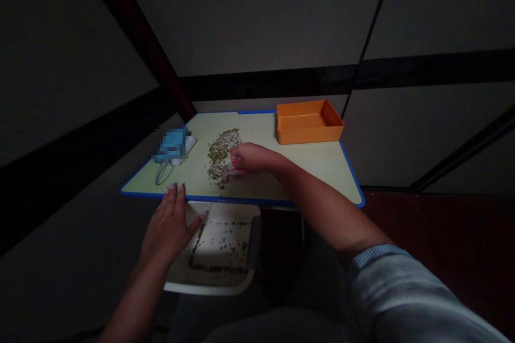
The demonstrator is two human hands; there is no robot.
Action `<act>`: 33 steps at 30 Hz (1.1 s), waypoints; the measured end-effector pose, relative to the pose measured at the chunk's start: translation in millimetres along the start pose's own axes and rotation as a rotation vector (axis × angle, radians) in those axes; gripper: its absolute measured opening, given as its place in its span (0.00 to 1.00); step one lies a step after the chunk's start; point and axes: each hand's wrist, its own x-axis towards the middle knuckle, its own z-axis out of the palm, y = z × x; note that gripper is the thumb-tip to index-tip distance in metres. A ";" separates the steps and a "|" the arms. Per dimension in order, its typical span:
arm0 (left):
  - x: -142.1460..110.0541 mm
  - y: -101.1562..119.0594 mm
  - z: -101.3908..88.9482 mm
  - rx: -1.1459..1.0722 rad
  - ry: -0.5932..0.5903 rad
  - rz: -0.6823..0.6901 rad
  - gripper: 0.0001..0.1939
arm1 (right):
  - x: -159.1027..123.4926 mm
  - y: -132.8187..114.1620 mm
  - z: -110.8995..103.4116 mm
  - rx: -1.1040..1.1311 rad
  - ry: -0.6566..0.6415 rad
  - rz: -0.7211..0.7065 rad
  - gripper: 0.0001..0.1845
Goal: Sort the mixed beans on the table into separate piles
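My right hand (250,157) is closed around a crumpled pink-and-white cloth (234,172), which touches the tabletop. Just left of it lies a patch of loose greenish-brown bits (222,151), like small dried leaves or seeds; their kind is too small to tell. My left hand (171,225) is open, its fingertips at the table's blue front edge and its thumb reaching over the rim of a pale bin (237,290). Below the table edge, this bin has similar bits scattered inside, thicker along its inner border.
An orange rectangular box (308,136) sits at the back right of the pale table (265,123). On the left side are a blurred blue object (173,142) and a thin looped cord (161,172). Panelled walls stand behind and to the left.
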 end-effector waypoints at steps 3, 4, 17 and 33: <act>-0.6 -1.2 0.7 0.003 0.007 0.011 0.43 | -2.5 -5.2 -1.7 0.057 -0.005 -0.012 0.07; -0.8 -1.4 0.8 0.004 0.009 0.012 0.43 | -2.9 -6.4 -1.9 0.070 -0.013 -0.015 0.07; 0.0 -0.1 0.2 0.003 -0.012 -0.011 0.43 | -2.3 -11.8 2.1 0.057 -0.043 0.005 0.06; -1.5 -2.8 2.0 -0.007 0.007 0.009 0.43 | -2.4 -11.2 4.3 0.023 -0.017 -0.022 0.07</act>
